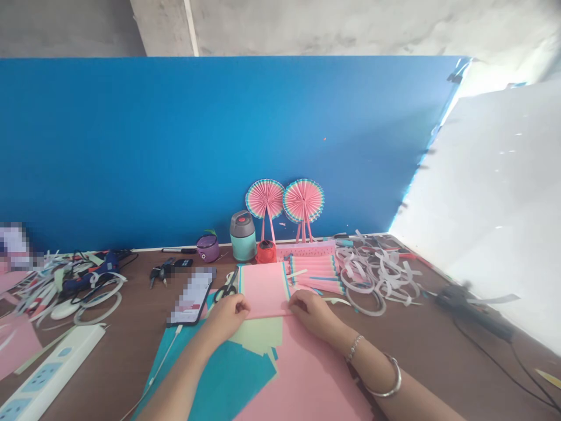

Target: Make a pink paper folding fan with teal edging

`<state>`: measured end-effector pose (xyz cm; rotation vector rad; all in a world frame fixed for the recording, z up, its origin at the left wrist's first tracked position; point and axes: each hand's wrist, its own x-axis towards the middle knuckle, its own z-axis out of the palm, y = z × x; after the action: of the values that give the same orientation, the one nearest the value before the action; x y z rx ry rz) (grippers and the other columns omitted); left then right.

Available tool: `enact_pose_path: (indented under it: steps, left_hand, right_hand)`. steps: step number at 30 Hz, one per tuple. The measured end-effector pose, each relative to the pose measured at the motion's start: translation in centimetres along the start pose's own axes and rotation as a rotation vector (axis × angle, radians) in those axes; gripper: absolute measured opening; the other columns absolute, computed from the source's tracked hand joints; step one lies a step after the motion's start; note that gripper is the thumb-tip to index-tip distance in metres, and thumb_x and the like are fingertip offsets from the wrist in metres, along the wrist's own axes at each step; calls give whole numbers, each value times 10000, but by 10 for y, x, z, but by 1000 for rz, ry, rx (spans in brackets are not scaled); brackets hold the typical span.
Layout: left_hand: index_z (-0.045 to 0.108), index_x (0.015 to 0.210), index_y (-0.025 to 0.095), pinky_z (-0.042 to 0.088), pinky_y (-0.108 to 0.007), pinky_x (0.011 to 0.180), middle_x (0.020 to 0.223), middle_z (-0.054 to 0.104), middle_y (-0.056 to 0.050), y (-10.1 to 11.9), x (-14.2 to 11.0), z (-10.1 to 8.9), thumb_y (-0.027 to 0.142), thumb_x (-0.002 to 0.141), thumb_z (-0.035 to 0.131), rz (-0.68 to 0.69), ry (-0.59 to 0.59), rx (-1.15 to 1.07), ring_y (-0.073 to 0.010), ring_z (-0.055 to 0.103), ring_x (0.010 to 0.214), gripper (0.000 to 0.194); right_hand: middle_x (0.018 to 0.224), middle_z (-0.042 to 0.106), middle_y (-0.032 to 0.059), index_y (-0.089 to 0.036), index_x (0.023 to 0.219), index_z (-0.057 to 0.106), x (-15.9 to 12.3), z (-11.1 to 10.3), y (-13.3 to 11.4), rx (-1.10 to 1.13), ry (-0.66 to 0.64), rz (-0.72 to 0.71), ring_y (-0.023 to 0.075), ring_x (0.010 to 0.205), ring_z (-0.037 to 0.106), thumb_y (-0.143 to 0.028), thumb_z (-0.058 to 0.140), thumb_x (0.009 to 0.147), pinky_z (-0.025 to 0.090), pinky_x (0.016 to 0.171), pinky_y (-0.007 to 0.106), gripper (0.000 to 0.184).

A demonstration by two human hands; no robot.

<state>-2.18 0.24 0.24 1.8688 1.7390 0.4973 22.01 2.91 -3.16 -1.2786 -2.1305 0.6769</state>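
Note:
A pink sheet of paper (263, 289) with blue and pale strips along its side edges lies in front of me. My left hand (228, 314) is closed at its near left corner, thumb and fingers pinched on the edge. At the near right corner my right hand (312, 311) pinches the paper in the same way. Beneath it are a larger pink sheet (311, 374), a pale green sheet (260, 336) and teal paper (228, 374). Black-handled scissors (227, 287) lie just beyond my left hand. Pleated pink paper pieces (314, 268) rest beyond my right hand.
Two round pink paper fans (303, 200) lean on the blue partition (175, 146). Near them stand a teal flask (243, 240) and a purple pot (207, 248). A phone (193, 297) lies at left, a power strip (52, 371) nearer. Curled white strips (372, 272) pile at right.

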Motion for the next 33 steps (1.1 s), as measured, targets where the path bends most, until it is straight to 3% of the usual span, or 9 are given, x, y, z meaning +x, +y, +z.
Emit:
enact_pose_path:
  steps: [11,17,24,33]
  left_hand:
    - [625,723,193,406,-247,658,805,671,-20,7,-5,-2,87,737,484,33,-12,53,-163,603,777,177]
    - [672,892,241,378,-297,756,889,601,-33,9,-11,5,24,788,440,339,122,265,-187,528,907,334]
    - [692,1002,347,332,-288,690,845,524,-30,12,-12,15,-29,800,397,566,101,383,-174,472,854,519]
    - [747,752,324,276,-309,642,746,586,-42,7,-14,-5,-81,690,441,433,106,483,-200,475,765,512]
  right_hand:
    - [742,614,23,-167,754,612,0,-3,-2,-65,-37,-52,163,737,525,-56,463,774,367,665,259,188]
    - [853,595,44,-198,917,643,-4,-2,-13,-407,-12,-202,185,828,492,-23,488,791,335,736,299,265]
    - [801,544,36,-318,1033,663,-4,11,-15,-631,-90,-447,186,787,435,-168,539,877,286,670,305,249]
    - [824,579,66,-249,815,727,-8,-12,-17,-585,-122,-318,198,798,438,-56,536,737,277,687,329,283]
